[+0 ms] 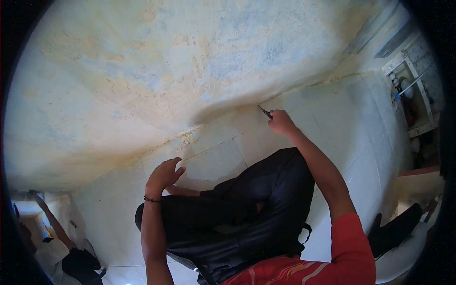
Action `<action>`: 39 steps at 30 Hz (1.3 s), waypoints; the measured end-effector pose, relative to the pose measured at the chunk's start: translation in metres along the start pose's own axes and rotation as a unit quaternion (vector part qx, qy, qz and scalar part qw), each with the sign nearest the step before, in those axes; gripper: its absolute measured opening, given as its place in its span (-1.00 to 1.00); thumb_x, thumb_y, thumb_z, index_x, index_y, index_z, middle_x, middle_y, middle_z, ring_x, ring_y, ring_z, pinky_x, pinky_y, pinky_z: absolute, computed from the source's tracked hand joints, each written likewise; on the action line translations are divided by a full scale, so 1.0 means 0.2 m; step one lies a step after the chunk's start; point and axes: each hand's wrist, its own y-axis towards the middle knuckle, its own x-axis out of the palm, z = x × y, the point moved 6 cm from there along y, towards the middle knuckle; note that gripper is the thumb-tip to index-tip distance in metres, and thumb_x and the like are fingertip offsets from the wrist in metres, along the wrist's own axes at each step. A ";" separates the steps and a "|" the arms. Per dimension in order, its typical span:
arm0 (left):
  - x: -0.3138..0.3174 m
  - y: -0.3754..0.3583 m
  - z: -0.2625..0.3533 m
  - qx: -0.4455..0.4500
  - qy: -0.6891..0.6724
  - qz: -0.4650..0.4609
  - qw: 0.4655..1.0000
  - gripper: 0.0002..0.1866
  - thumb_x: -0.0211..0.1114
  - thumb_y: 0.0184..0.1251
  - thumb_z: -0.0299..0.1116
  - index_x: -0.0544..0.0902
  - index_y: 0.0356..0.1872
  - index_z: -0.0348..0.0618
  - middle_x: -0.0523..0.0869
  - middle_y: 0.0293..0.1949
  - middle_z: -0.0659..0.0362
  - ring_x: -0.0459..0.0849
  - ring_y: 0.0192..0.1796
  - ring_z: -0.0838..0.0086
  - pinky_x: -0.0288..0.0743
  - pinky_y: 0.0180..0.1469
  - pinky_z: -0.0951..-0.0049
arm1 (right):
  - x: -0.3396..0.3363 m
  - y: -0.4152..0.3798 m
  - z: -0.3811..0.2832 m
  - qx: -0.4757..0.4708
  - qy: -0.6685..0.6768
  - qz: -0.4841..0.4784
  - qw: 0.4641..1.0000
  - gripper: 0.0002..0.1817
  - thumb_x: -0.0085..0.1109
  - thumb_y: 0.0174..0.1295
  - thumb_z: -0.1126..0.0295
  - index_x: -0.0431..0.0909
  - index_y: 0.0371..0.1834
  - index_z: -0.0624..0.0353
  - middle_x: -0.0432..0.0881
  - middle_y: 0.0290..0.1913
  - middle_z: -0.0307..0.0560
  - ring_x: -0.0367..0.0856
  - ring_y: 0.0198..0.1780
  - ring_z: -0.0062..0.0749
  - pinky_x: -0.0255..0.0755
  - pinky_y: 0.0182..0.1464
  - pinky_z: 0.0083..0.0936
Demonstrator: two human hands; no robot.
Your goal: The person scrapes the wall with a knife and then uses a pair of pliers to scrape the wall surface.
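The slim dark tool (pixel 264 112) is pointing away from the person at the seam (pixel 285 93) between wall (pixel 166 61) and tiled floor (pixel 223 154), far and slightly right — handling it well is probably calling for a firm grip, a low angle and small, controlled movements. It is looking thin and tapered, its rear end hiding inside the right hand (pixel 282 122), which is curling round it; whether its tip is touching plaster, I cannot tell. Well apart, the left hand (pixel 165 175) is hanging loose — fingers parted, holding nothing visible — near yellowish flakes (pixel 186 139).
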 end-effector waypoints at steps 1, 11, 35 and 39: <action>0.00 0.00 0.00 -0.001 0.000 0.001 1.000 -0.52 0.10 0.33 -0.07 0.46 0.17 -0.11 0.61 0.05 -0.03 0.54 0.14 0.12 0.41 0.16 0.20 | -0.02 0.01 0.02 -0.020 0.010 0.018 1.000 -0.74 0.04 -0.02 0.44 0.57 -0.29 0.36 0.61 -0.25 0.32 0.59 -0.14 0.18 0.47 -0.02 -0.12; 0.00 0.01 -0.01 0.014 -0.012 0.014 1.000 -0.52 0.10 0.33 -0.06 0.46 0.16 -0.13 0.61 0.05 -0.03 0.54 0.14 0.11 0.42 0.14 0.19 | 0.02 0.03 0.12 0.076 -0.007 0.062 0.995 -0.71 0.06 0.01 0.45 0.55 -0.18 0.33 0.62 -0.27 0.29 0.60 -0.14 0.17 0.50 -0.03 -0.11; 0.01 0.00 -0.02 0.033 -0.011 0.029 0.999 -0.51 0.10 0.34 -0.07 0.47 0.16 -0.17 0.61 0.04 -0.07 0.55 0.12 0.08 0.42 0.15 0.18 | 0.02 0.03 0.01 -0.052 -0.034 -0.014 0.998 -0.47 0.15 0.01 0.37 0.50 0.16 0.11 0.63 -0.18 0.22 0.62 -0.12 0.04 0.49 -0.01 -0.23; -0.02 -0.02 0.01 0.021 -0.018 0.020 0.999 -0.51 0.10 0.36 -0.08 0.47 0.16 -0.20 0.60 0.06 -0.10 0.54 0.12 0.06 0.41 0.16 0.17 | -0.06 -0.01 -0.03 0.002 -0.057 -0.016 0.998 -0.57 0.10 0.03 0.41 0.56 0.05 0.15 0.63 -0.17 0.22 0.61 -0.11 0.08 0.49 -0.01 -0.20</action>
